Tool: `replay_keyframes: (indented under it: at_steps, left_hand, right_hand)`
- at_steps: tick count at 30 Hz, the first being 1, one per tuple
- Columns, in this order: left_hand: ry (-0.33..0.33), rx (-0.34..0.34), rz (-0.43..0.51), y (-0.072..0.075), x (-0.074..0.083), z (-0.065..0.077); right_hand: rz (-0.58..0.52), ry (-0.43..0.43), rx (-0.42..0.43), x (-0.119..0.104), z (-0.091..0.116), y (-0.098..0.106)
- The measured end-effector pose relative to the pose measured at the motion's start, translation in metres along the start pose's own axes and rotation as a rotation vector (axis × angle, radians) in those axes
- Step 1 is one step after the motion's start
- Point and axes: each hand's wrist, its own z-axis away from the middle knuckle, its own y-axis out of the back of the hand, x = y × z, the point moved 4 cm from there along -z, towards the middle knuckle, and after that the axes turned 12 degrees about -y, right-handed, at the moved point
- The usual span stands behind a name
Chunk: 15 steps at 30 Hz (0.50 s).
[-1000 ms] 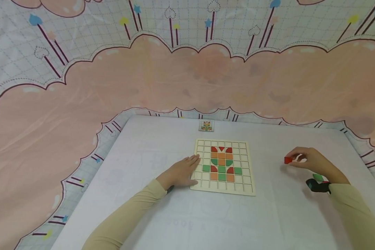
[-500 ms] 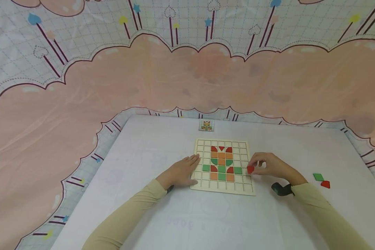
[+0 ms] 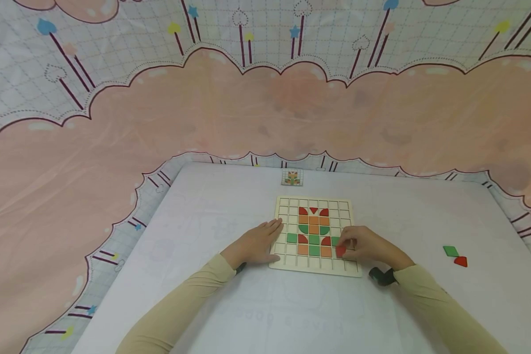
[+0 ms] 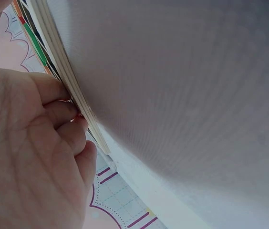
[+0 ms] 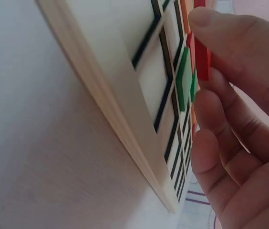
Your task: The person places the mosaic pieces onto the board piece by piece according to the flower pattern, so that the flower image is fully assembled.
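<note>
A pale wooden grid board (image 3: 309,270) lies on the table, with red, orange and green tiles set in its middle cells. My left hand (image 3: 255,243) rests on the board's left edge with fingers extended; the left wrist view shows its fingertips against the wooden side (image 4: 72,83). Over the lower right of the grid, my right hand (image 3: 373,246) pinches a red tile (image 3: 340,251) between thumb and fingers. In the right wrist view that red tile (image 5: 201,52) stands on edge above the cells, close to a green tile (image 5: 184,78).
Out to the right on the white table (image 3: 194,305) lie a loose green tile (image 3: 450,251) and a loose red tile (image 3: 461,261), touching or nearly so. A small pattern card (image 3: 292,177) sits behind the board. Patterned cloth (image 3: 265,113) hangs at the back.
My right hand has carried the red tile leftward from the table's right side to over the board's lower right. The loose green and red tiles have come into full view. My left hand stays put.
</note>
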Motion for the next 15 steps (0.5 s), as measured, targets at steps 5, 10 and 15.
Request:
replay_keyframes:
  at_steps: [5,10,15]
  left_hand:
    - [0.002,-0.003,-0.001,-0.0004,0.0003,-0.0003]
    - [0.002,-0.006,0.0,-0.0005,0.0001,-0.0003]
    - [0.0,-0.007,-0.011,-0.0005,0.0,-0.0003]
  right_hand:
    - [0.024,0.0,0.01,-0.0009,0.0,-0.0019]
    - [0.024,-0.047,0.012,0.0014,-0.0002,-0.0016]
    - [0.037,-0.056,0.018,0.0023,-0.0012,-0.0031]
